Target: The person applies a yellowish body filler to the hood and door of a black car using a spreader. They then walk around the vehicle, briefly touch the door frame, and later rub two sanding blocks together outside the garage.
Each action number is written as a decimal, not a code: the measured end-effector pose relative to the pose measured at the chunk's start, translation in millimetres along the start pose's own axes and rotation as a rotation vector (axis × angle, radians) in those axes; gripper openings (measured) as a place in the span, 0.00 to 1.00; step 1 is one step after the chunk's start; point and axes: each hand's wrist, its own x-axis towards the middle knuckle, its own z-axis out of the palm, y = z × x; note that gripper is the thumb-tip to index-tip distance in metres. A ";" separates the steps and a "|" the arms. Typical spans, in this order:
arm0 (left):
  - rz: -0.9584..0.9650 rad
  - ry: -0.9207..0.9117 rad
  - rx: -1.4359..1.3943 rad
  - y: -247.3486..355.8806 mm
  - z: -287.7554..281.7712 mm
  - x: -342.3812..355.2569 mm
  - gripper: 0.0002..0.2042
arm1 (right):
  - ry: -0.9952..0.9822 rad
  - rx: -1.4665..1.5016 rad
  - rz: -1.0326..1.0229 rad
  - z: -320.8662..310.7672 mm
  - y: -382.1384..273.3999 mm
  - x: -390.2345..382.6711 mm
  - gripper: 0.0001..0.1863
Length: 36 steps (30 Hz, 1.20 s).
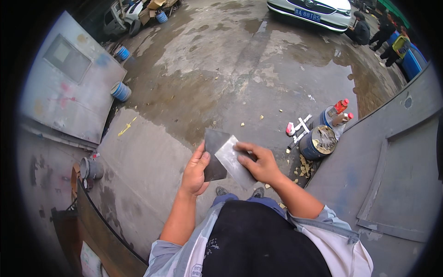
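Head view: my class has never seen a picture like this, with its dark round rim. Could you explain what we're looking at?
There is no robot here. A person works with bare hands, wearing a fisheye camera on the head; it looks down, so straight edges bend toward the rim. The picture's left is the person's left.

The left hand holds a dark flat plate. The right hand grips a lighter, shiny plate, which overlaps the dark one in this view.

Below is patchy, partly wet ground. To the right, yellowish flakes lie by a blue bucket. A white car stands at the top.
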 end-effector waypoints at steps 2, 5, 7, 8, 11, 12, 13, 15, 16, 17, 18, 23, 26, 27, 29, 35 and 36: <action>-0.111 -0.023 0.130 2.8 -20.5 -15.0 0.23 | -0.013 0.053 -0.020 6.6 -12.1 28.8 0.19; -0.041 -0.139 0.575 9.6 -57.6 -33.6 0.24 | 0.005 0.300 -0.048 22.6 -22.5 71.9 0.22; 0.007 0.107 0.268 22.8 -75.0 -39.5 0.22 | -0.001 0.329 -0.042 28.1 -35.7 80.0 0.25; 0.048 0.166 0.071 34.9 -82.8 -44.8 0.21 | -0.002 0.390 0.009 37.3 -37.0 77.8 0.26; 0.134 0.306 -0.352 63.5 -99.7 -59.1 0.19 | -0.096 0.451 0.052 83.5 -29.9 62.8 0.27; 0.155 0.166 -0.457 55.6 -134.0 -63.0 0.19 | -0.156 0.514 0.142 104.4 -28.9 52.8 0.28; 0.178 0.020 -0.554 57.3 -160.4 -68.7 0.19 | -0.215 0.573 0.232 127.1 -32.2 45.0 0.28; 0.166 0.167 -0.580 71.5 -171.0 -75.3 0.23 | -0.345 0.638 0.251 171.3 -39.2 34.0 0.27; 0.167 0.183 -0.596 77.1 -179.0 -78.6 0.25 | -0.406 0.612 0.300 188.6 -46.2 31.2 0.26; 0.168 0.198 -0.611 82.5 -187.1 -82.0 0.26 | -0.462 0.647 0.317 206.7 -52.4 30.2 0.25; 0.169 0.197 -0.637 86.6 -195.9 -85.1 0.30 | -0.528 0.652 0.323 223.2 -58.1 31.1 0.25; 0.200 0.209 -0.555 106.1 -225.1 -110.0 0.31 | -0.681 0.435 0.372 292.8 -87.7 51.5 0.25; 0.335 0.195 -0.345 112.9 -235.7 -130.8 0.30 | -0.610 0.447 0.247 330.4 -98.4 85.7 0.24; 0.341 0.218 -0.335 108.1 -246.2 -133.5 0.29 | -0.584 0.427 0.199 341.5 -102.6 101.5 0.24; 0.333 0.119 -0.460 119.9 -257.6 -142.5 0.28 | -0.557 0.699 0.406 362.5 -126.3 121.1 0.24; 0.361 0.528 -0.345 134.1 -308.6 -158.8 0.26 | -0.784 0.582 0.428 394.0 -102.8 81.7 0.24; 0.417 0.672 -0.250 134.2 -305.3 -151.6 0.27 | -0.761 0.572 0.459 401.3 -102.3 100.5 0.24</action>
